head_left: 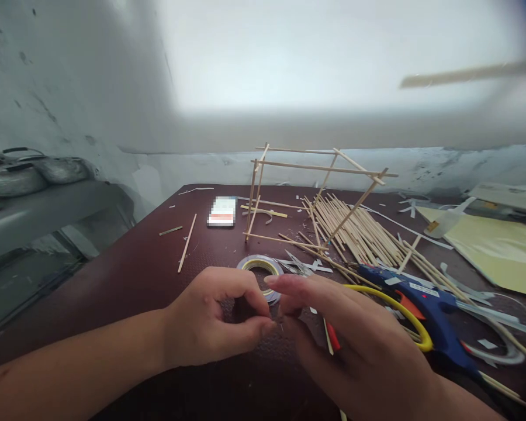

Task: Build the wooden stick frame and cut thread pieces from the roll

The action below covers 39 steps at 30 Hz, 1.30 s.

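My left hand [221,318] is in a pinch, thumb and forefinger meeting at the tips. Right beside those tips, the bent fingers of my right hand [355,327] come close to its thumb. Whatever lies between the fingertips is too small to make out. Just behind them a roll of tape [248,263] lies flat on the dark table [153,286]. Scissors with yellow handles [423,336] lie partly beneath my right hand, their blades pointing away. Farther back stands a box-shaped frame of thin wooden sticks [319,168].
A pile of wooden sticks [359,228] spreads right of the frame. Nearer, a blue glue gun [438,321] lies among paper scraps. Yellow sheets [499,251] sit at far right, a blurred-out phone-like object [222,211] at the back. Pots [13,178] stand on a left shelf.
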Each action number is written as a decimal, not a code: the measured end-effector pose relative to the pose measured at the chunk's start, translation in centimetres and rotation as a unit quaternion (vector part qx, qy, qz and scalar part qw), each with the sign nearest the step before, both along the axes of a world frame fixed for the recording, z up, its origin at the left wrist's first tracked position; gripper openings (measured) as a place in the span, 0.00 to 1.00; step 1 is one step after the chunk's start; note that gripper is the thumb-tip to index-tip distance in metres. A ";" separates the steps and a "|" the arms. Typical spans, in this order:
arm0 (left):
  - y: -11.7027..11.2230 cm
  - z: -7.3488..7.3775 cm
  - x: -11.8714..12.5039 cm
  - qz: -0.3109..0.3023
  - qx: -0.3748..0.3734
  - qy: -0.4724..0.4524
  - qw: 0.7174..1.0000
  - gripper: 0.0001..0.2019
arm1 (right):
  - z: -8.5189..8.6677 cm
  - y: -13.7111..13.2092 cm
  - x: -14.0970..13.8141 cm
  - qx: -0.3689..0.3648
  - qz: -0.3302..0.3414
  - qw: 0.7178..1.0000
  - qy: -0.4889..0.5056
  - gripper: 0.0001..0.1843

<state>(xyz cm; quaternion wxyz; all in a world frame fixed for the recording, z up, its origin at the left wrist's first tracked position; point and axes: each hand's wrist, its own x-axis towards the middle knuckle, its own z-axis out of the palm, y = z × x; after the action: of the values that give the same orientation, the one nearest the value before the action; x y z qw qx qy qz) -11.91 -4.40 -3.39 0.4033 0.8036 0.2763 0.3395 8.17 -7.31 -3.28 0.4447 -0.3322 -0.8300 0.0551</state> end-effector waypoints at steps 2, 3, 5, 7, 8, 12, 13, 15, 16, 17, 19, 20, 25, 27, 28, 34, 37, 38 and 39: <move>0.0 -0.1 -0.1 0.003 0.001 -0.003 1.000 0.07 | 0.0 -0.1 0.0 0.004 -0.006 1.000 0.005 0.21; -0.1 -0.1 -0.1 0.006 0.000 -0.004 1.000 0.07 | 0.0 -0.1 -0.1 0.007 -0.006 1.000 0.007 0.21; -0.1 -0.1 -0.2 0.019 -0.002 -0.007 1.000 0.07 | 0.0 -0.1 0.0 0.010 -0.007 1.000 0.008 0.20; -0.1 -0.1 -0.2 0.029 -0.006 -0.014 0.999 0.07 | -0.1 0.0 0.0 0.006 -0.006 1.000 0.005 0.21; -0.1 -0.1 -0.2 0.032 -0.007 -0.018 0.999 0.07 | -0.1 0.0 0.0 0.004 -0.006 1.000 0.004 0.21; 0.0 0.0 -0.2 0.038 0.000 -0.033 0.999 0.06 | -0.1 0.0 0.2 -0.002 -0.015 1.000 0.005 0.20; 0.0 0.1 -0.2 0.041 0.001 -0.035 0.999 0.06 | 0.0 0.0 0.3 -0.003 -0.017 1.000 0.007 0.20; 0.0 0.1 -0.2 0.046 -0.001 -0.039 0.998 0.06 | 0.0 -0.1 0.3 -0.008 -0.020 1.000 0.009 0.19; 0.0 0.2 -0.2 0.048 -0.004 -0.041 0.998 0.06 | 0.1 -0.1 0.4 -0.008 -0.022 1.000 0.011 0.19; 0.0 0.2 -0.2 0.049 -0.005 -0.043 0.998 0.05 | 0.1 -0.1 0.4 -0.007 -0.024 1.000 0.012 0.19; -0.1 0.2 -0.3 0.052 -0.005 -0.046 0.998 0.06 | 0.2 -0.1 0.4 -0.004 -0.025 1.000 0.010 0.20; -0.1 0.2 -0.3 0.051 -0.005 -0.048 0.998 0.06 | 0.2 -0.1 0.4 -0.005 -0.021 1.000 0.010 0.20; 0.1 0.1 -0.4 0.048 -0.002 -0.050 0.998 0.05 | 0.1 -0.2 0.2 -0.006 -0.004 1.000 0.016 0.21; 0.2 -0.1 -0.4 0.043 0.001 -0.056 0.998 0.05 | 0.0 -0.1 0.1 0.002 -0.002 1.000 0.017 0.21; 0.2 -0.2 -0.4 0.041 0.002 -0.057 0.998 0.05 | 0.0 -0.1 0.1 0.006 0.001 1.000 0.018 0.21; 0.1 -0.2 -0.3 0.050 -0.002 -0.055 0.997 0.06 | -0.1 -0.1 0.3 -0.006 0.009 1.000 0.010 0.19; 0.0 0.0 -0.3 0.049 -0.003 -0.057 0.997 0.06 | -0.1 -0.1 0.4 -0.006 0.008 1.000 0.013 0.18; 0.0 0.0 -0.3 0.049 -0.001 -0.058 0.997 0.05 | -0.1 0.0 0.4 -0.004 0.007 1.000 0.015 0.18; 0.1 0.0 -0.3 0.048 0.000 -0.059 0.997 0.05 | -0.1 0.0 0.3 -0.001 0.006 1.000 0.018 0.18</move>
<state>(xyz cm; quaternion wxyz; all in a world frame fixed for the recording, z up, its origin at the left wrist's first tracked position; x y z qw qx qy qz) -12.23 -4.35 -3.40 0.4024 0.7679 0.2898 0.4055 8.51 -7.30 -3.36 0.4590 -0.3268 -0.8236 0.0644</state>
